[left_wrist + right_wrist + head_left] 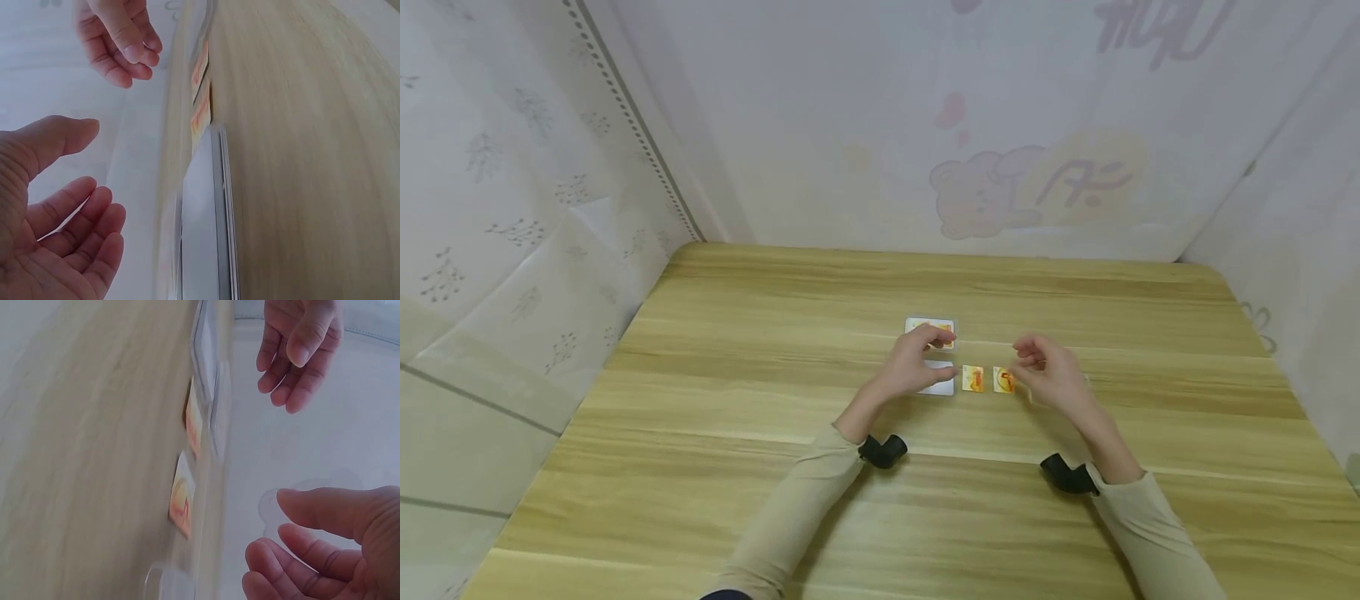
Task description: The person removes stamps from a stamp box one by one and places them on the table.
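Observation:
My left hand (912, 365) hovers over a white flat stack (943, 387), thumb and fingers apart with nothing between them. Behind that stack lies a second flat piece (917, 322) with orange print, partly covered by the hand. To the right, two small yellow-orange cards lie flat in a row, a left card (973, 378) and a right card (1002, 380). My right hand (1054, 377) is raised just right of the cards, fingers loosely bent and holding nothing. Beneath it sits a clear plastic piece (170, 587), mostly hidden by the hand in the head view.
The wood-grain table (760, 350) spreads out on all sides of the cards. At its far edge hangs a pale printed curtain (820, 125), with more curtain on the left and right. Black curved pieces (883, 451) are fixed at both wrists.

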`<state>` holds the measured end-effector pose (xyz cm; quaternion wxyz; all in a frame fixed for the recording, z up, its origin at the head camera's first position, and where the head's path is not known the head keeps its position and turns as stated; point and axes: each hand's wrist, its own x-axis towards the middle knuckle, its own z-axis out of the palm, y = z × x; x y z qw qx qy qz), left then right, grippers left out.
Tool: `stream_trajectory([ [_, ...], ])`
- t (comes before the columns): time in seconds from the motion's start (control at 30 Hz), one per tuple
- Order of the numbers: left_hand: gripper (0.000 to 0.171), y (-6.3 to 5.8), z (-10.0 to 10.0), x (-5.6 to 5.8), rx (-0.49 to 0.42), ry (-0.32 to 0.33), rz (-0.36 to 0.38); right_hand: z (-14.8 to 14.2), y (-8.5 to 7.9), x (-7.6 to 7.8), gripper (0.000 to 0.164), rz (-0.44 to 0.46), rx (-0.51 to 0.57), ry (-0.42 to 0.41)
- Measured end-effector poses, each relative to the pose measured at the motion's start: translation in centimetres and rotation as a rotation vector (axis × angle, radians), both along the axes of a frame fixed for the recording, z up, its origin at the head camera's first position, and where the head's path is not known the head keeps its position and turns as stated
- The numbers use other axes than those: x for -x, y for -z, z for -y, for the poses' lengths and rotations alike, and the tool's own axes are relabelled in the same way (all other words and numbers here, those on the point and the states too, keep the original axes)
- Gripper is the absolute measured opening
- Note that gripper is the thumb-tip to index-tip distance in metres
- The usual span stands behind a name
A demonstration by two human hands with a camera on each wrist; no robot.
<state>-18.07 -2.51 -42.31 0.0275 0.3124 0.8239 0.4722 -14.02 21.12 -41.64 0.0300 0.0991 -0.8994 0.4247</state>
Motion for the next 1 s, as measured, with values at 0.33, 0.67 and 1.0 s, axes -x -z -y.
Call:
stream_trajectory([
  [0.33, 0.042, -0.2, -1.8, -0.2, 0.003, 0.057, 0.053, -2.1, -0.1, -0.7, 0.032, -0.008, -0.001, 0.008],
  [0.67, 0.044, -0.1, -4.6, -0.5, 0.065, 0.097, 0.085, -3.7, -0.2, -1.5, 0.036, -0.005, -0.057, 0.035],
  [1.0, 0.047, 0.0, -7.3, -0.7, 0.134, 0.125, 0.066, -4.8, -0.3, -2.1, 0.036, -0.079, -0.085, 0.017],
])
